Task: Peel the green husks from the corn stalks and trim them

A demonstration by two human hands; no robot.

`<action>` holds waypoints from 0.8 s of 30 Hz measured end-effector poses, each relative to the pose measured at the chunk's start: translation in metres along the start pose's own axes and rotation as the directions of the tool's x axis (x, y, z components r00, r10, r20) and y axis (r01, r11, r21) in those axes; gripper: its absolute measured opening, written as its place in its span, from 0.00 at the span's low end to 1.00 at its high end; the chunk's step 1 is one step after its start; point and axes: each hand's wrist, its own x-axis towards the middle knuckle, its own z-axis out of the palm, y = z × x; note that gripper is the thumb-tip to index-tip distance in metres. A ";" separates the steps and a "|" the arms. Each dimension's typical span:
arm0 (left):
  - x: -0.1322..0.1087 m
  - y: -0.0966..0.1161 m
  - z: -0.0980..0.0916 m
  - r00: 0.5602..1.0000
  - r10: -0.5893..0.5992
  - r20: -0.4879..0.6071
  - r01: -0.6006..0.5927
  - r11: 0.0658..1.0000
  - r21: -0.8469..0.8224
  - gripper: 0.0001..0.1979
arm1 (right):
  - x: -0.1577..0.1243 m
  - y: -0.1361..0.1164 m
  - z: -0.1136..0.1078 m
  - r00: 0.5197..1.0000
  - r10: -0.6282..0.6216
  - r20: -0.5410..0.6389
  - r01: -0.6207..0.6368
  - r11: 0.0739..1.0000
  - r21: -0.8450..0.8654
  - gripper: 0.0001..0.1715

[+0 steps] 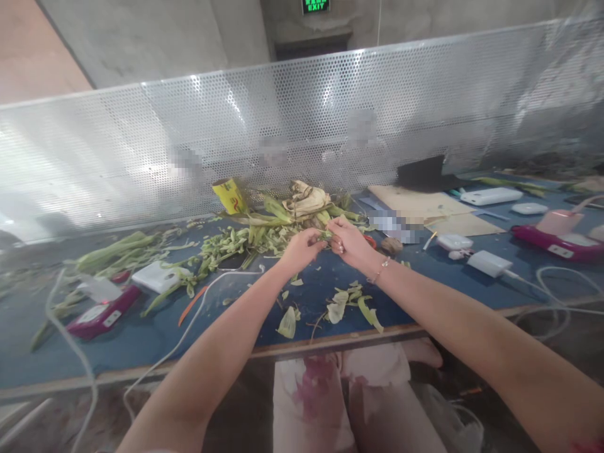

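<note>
My left hand (303, 248) and my right hand (348, 241) meet above the middle of the blue table (264, 302). Both have fingers pinched on a small green strip of plant leaf (325, 234), mostly hidden by the fingertips. Just beyond them lies a pile of corn husks, with a pale dried husk (309, 200) on top. To the left of my hands a heap of knotted-looking green pieces (221, 248) spreads across the table. Nearer my body, loose husk scraps (337, 308) lie close to the table's front edge.
A perforated metal screen (302, 113) runs along the back. A yellow packet (229, 195) stands by the husks. Magenta power strips (104, 313) sit at both sides, with a white cable (189, 327) at left. White chargers (489, 263) and cardboard (425, 207) lie at right.
</note>
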 end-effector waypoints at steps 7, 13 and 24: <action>-0.001 0.003 0.001 0.998 -0.006 0.069 0.000 0.996 0.085 0.04 | 0.004 0.007 -0.003 0.990 -0.116 -0.086 0.101 0.981 -0.163 0.19; -0.005 0.008 0.008 0.995 0.071 -0.068 -0.061 0.988 0.143 0.08 | -0.003 0.003 -0.001 0.967 -0.254 -0.029 0.205 0.840 -0.503 0.12; -0.013 0.024 0.008 0.954 0.149 -0.262 -0.096 0.974 0.203 0.11 | -0.008 0.004 0.004 0.791 -0.591 0.158 0.461 0.406 -0.789 0.09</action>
